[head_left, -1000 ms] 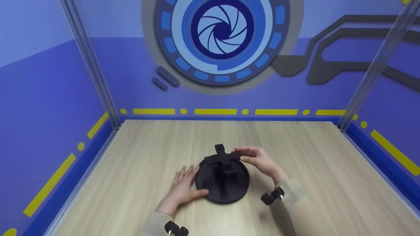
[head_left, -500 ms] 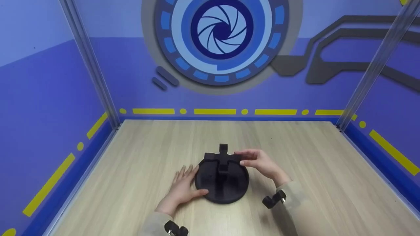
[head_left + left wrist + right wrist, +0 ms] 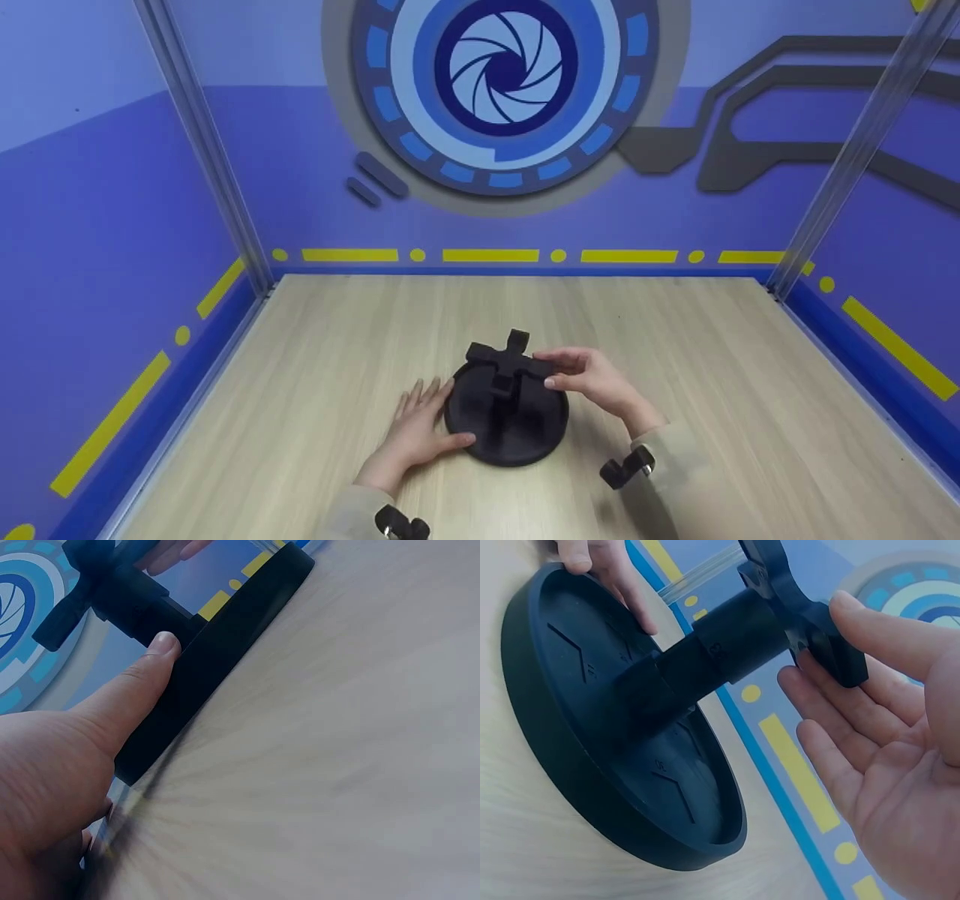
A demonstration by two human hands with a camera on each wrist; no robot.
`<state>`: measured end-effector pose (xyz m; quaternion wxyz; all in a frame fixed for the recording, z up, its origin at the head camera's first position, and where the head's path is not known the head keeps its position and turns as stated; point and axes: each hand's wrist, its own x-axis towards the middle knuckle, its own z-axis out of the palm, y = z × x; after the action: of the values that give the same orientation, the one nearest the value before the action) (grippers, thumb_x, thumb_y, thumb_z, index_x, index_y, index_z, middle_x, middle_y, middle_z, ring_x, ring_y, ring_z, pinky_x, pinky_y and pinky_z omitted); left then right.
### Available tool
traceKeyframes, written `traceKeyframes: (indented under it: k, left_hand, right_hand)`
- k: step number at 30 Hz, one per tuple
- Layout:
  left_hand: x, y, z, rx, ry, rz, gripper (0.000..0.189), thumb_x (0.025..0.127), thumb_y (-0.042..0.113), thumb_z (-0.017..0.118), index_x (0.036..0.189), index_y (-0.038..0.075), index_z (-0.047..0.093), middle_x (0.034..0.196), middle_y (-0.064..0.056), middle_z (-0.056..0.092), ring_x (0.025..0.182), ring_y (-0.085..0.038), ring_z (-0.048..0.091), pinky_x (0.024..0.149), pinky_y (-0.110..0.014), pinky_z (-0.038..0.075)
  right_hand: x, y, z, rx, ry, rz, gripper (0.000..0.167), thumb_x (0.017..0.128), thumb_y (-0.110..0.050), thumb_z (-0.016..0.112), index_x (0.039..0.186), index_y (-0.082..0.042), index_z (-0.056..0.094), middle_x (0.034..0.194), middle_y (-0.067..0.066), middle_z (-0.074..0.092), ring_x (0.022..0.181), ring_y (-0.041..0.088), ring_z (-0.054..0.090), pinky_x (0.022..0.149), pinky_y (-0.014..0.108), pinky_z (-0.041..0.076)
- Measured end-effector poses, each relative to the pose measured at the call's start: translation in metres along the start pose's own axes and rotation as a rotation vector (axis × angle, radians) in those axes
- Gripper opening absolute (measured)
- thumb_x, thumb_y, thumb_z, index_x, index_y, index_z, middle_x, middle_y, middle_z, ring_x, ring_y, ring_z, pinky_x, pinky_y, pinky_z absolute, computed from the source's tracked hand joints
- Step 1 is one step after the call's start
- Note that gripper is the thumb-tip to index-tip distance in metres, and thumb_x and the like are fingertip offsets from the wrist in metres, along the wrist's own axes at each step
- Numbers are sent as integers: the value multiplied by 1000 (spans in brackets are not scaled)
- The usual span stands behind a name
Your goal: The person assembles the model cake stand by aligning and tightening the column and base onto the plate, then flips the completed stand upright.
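Soft light casts blurry shadows on the tabletop (image 3: 360,330).

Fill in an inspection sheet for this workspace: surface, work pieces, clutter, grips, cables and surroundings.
Surface: pale wood-grain tabletop
Work pieces: black round base on the tabletop, an upright post at its middle, a black cross-shaped top on the post
Clutter: nothing seen
Grips: left grip rests on the base's rim; right grip holds one arm of the cross-shaped top
Cables: nothing seen
Surroundings: blue printed walls, metal corner posts
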<state>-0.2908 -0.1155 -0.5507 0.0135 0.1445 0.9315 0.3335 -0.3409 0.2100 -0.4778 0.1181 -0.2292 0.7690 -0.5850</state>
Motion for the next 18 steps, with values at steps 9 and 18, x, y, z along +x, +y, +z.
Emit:
traceKeyframes:
  k: [9,18]
  left_hand:
    - [0,0,0,7,9,15,108,79,63,79,161,9,33,168,-25,27,157,-51,13,129,-65,6]
    - [0,0,0,10,21,24,106,80,61,79,161,9,34,167,-25,29,157,-51,14,129,-66,7]
  right_hand:
    - [-5,-6,11,19,41,13,50,89,-6,77,136,6,62,135,22,67,107,3,71,88,18,59]
    - [-12,-13,26,-10,123,-9,51,87,-7,80,132,10,63,132,27,67,101,0,69,86,16,59]
